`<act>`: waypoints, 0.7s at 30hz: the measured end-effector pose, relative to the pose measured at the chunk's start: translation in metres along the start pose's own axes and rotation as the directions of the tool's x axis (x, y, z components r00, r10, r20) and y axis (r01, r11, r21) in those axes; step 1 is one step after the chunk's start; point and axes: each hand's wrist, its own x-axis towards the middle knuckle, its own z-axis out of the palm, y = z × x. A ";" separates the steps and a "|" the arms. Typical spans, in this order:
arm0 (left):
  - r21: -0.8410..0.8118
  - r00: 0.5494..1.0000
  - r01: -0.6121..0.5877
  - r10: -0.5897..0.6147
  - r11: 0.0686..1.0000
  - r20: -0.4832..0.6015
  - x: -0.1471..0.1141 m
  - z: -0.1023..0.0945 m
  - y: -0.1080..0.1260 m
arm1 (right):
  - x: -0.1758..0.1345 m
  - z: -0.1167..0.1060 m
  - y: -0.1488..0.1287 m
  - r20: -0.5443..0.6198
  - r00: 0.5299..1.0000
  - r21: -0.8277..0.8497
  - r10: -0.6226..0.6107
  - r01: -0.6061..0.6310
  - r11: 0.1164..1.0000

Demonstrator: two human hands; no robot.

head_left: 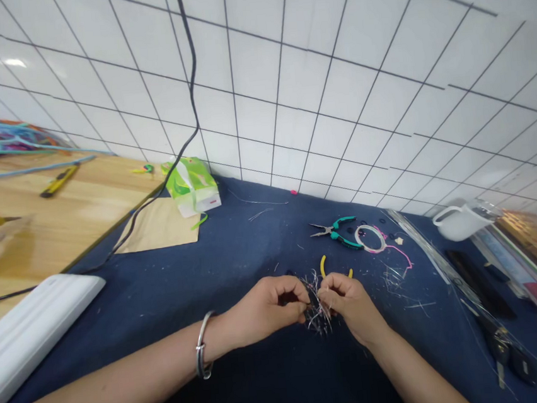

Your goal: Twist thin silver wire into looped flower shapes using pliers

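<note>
Both hands meet low in the middle of the head view, over the dark blue cloth (pixel 173 299). Between them is a tangled bundle of thin silvery wire strands (pixel 317 311), its ends sticking out in many directions. My left hand (pixel 272 309), with a bangle at the wrist, pinches the bundle from the left. On the other side my right hand (pixel 349 304) is closed, thumb against fingers, at the strands. Yellow curved handles (pixel 323 266) of a tool show just beyond the right hand; the rest of that tool is hidden.
Teal-handled long-nose pliers (pixel 335 228) lie beyond the hands, beside a coil of pale wire (pixel 369 239). A tissue pack (pixel 193 186) sits near the tiled wall. At left are a white lamp-like bar (pixel 48 330) and a yellow cutter (pixel 60 181); at right, a white mug (pixel 463 221).
</note>
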 end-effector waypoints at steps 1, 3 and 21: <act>-0.013 1.000 0.003 -0.003 1.000 0.005 0.000 0.000 0.000 | 0.000 0.001 0.000 0.009 1.000 0.008 0.002 -0.002 1.000; -0.038 0.999 0.021 -0.022 0.999 -0.025 0.000 0.001 -0.001 | -0.001 0.001 0.001 0.018 1.000 0.002 -0.002 0.002 1.000; -0.640 0.985 0.088 -0.162 0.764 -0.059 0.002 0.003 -0.010 | 0.000 0.006 0.002 0.047 0.998 -0.191 -0.044 0.052 0.980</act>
